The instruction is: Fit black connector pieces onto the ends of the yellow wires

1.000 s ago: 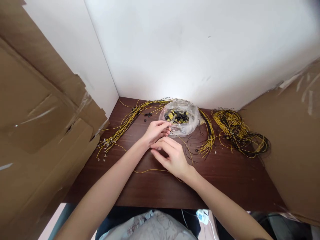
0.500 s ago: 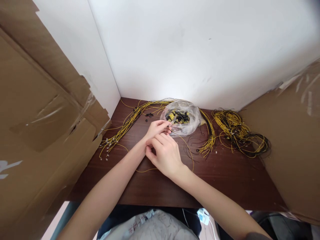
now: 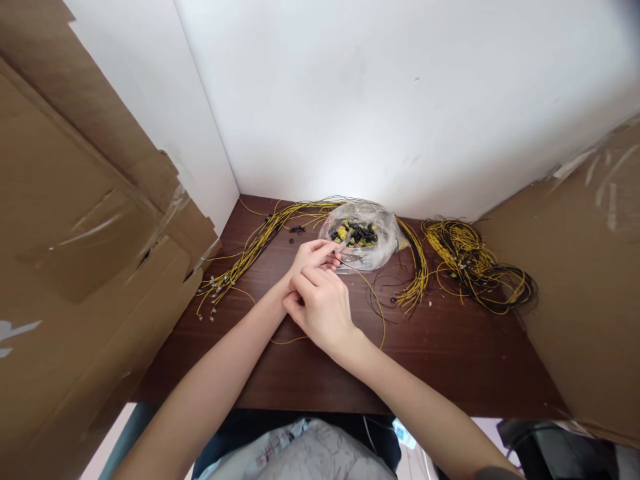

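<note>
My left hand point(image 3: 313, 255) is closed in a pinch in front of the plastic bag, with a thin yellow wire point(image 3: 371, 288) coming out of its fingertips. That wire curves down to the right across the tabletop. Right against the left wrist is my right hand point(image 3: 323, 305), its fingers curled and the thumb bent in. What its fingertips hold, if anything, is hidden. Just beyond the left fingers sits the clear plastic bag point(image 3: 386, 250), open at the top, with small black and yellow parts point(image 3: 357, 233) inside.
A long bundle of yellow and black wires point(image 3: 260, 247) with white-tipped ends lies left, and its other end point(image 3: 417, 280) hangs right of the bag. Farther right is a tangled wire heap point(image 3: 467, 260). Small black rings point(image 3: 297, 230) lie behind my hands. Cardboard point(image 3: 100, 233) walls the left side.
My right hand has shifted slightly left and down along the left wrist. My left hand stays in nearly the same place, still pinching the wire.
</note>
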`<state>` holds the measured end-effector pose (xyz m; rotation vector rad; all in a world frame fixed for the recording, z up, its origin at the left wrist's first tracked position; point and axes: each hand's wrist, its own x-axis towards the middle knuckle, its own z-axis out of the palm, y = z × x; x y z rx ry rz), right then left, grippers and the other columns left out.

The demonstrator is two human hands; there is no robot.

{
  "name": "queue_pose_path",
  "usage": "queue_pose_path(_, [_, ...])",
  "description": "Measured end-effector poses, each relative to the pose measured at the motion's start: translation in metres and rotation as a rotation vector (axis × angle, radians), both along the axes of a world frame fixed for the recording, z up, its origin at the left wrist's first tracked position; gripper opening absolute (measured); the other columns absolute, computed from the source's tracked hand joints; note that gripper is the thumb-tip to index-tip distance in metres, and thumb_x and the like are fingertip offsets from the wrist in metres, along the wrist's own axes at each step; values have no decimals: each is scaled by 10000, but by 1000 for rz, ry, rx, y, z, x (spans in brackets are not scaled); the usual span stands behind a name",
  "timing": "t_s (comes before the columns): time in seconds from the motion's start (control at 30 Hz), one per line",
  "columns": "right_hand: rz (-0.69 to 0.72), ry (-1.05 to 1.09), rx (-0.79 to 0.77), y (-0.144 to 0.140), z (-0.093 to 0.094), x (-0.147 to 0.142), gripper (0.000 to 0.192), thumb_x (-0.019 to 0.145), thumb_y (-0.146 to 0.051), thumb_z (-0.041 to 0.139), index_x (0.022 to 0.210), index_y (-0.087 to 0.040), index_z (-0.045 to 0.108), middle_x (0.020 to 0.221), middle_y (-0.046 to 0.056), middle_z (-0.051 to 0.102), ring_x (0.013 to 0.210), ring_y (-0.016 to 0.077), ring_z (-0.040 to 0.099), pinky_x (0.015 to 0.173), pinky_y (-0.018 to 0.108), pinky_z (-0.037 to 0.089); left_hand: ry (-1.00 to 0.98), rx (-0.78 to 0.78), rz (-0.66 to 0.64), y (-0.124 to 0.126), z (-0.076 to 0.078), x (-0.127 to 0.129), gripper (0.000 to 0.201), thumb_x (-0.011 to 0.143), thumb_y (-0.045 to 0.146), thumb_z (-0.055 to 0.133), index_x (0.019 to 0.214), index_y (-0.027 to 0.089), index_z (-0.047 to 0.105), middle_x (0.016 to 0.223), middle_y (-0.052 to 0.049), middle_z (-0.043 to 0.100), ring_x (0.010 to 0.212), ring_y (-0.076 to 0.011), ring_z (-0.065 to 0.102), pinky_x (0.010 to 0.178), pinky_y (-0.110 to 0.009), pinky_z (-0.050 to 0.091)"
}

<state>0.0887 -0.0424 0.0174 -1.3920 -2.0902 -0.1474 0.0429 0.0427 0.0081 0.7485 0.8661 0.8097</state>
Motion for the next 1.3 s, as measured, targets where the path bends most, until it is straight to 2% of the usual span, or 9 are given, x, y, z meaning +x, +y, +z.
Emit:
queue_pose_path(0.17, [22,12,-6,1,-1,0,124,707,-96,472,655,-189,535,663,7,542,642,154,458,626,276,322,0,-9,21,0,0,1,123,760,177,654,755,90,567,590,-13,586,486,-72,559,496,-184,417])
queue_pose_path(0.37, [46,14,-31,2,-1,1,131,719,-85,475,665,-187,536,679,12,541,644,154,459,611,273,318,5,-14,21,-1,2,0,78,796,150,598,770,87,561,591,-12,582,488,-64,554,503,-180,417])
queue_pose_path(0.57, [57,7,-36,2,-2,1,131,724,-86,481,668,-187,542,688,17,543,651,161,460,610,278,324,-1,-5,17,-1,-1,0,143,747,193,666,767,95,564,611,-16,586,510,-71,561,516,-183,425])
queue_pose_path(0.77, [77,15,-18,2,-4,2,151,723,-71,465,658,-183,543,676,18,535,640,157,451,613,272,329,-5,-2,17,-1,-1,0,83,792,158,600,766,90,560,615,-21,589,509,-70,558,514,-182,421])
queue_pose_path(0.9, [102,34,-21,3,-6,3,161,742,-73,453,678,-174,561,687,24,532,650,155,458,628,266,347,-9,-13,16,0,-1,-1,104,773,169,631,761,91,563,616,-20,592,511,-71,560,524,-187,425])
queue_pose_path(1.13, [227,215,-97,6,-6,14,163,785,-93,456,809,-157,604,787,37,571,717,144,514,714,257,417,-71,-37,7,4,-8,-4,106,789,180,619,795,86,570,637,-26,604,540,-80,578,535,-189,434])
queue_pose_path(1.3, [335,363,-179,8,0,23,147,792,-91,477,850,-142,602,777,15,562,681,107,529,699,222,437,-53,-32,20,4,-9,-4,104,787,187,619,806,91,581,656,-24,610,549,-77,580,553,-188,437])
